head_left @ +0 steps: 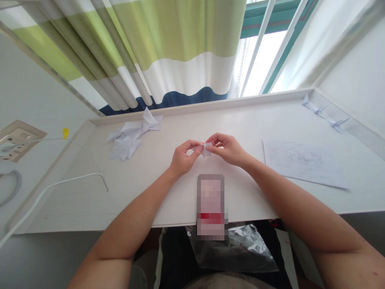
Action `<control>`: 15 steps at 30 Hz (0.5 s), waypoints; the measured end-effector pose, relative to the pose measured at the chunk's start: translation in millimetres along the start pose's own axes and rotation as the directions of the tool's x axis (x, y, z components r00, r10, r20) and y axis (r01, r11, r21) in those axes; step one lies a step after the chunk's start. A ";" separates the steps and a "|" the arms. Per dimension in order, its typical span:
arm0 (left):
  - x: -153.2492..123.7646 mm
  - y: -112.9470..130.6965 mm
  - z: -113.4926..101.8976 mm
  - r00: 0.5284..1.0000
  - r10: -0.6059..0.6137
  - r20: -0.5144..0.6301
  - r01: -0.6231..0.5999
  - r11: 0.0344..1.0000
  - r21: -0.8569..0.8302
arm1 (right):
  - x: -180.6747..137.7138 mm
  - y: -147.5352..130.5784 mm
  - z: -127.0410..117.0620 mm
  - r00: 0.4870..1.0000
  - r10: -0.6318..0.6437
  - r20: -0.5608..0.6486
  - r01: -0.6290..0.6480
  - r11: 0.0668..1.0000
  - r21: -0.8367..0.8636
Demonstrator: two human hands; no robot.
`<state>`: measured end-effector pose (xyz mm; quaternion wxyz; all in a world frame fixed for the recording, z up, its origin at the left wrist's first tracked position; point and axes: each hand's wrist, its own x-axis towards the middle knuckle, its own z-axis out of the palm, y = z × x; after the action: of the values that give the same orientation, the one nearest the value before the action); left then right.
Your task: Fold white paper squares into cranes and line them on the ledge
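Over the middle of the white desk, a small piece of folded white paper (pixel 207 151) is pinched between both hands. My left hand (pixel 185 155) closes thumb and fingers on its left side. From the other side, my right hand (pixel 229 148) grips the right part with thumb and forefinger. A thin upright fold shows between the fingertips; the rest of the paper is partly hidden by them. Just below the hands, a phone (pixel 211 200) with a blurred-out screen lies at the desk's front edge.
Several folded white papers (pixel 128 138) are heaped at the back left. Small folded paper figures (pixel 323 110) line the right rear edge. A written sheet (pixel 303 162) lies right of my arm. A white cable (pixel 75 176) crosses the left side. Clear plastic (pixel 240 251) rests on the lap.
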<state>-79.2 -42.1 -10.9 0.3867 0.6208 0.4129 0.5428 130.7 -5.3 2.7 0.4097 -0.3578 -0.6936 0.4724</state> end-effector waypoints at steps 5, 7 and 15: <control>1.1 -2.5 0.8 1.000 -0.019 0.022 0.019 1.000 0.003 | -1.2 0.4 2.4 0.999 -0.043 -0.032 0.040 0.996 -0.078; 1.5 -3.8 0.9 0.999 -0.032 0.028 0.032 0.999 0.013 | -1.3 0.6 3.2 0.996 -0.077 -0.044 0.071 0.989 -0.132; 4.3 -8.6 0.1 0.997 -0.078 -0.024 0.076 0.995 -0.060 | -2.8 -2.3 3.1 1.000 -0.007 0.001 0.007 1.000 -0.028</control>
<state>-79.6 -35.0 -17.3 0.4200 0.5855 0.4255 0.5475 128.8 -9.6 3.6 0.4060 -0.3610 -0.7015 0.4611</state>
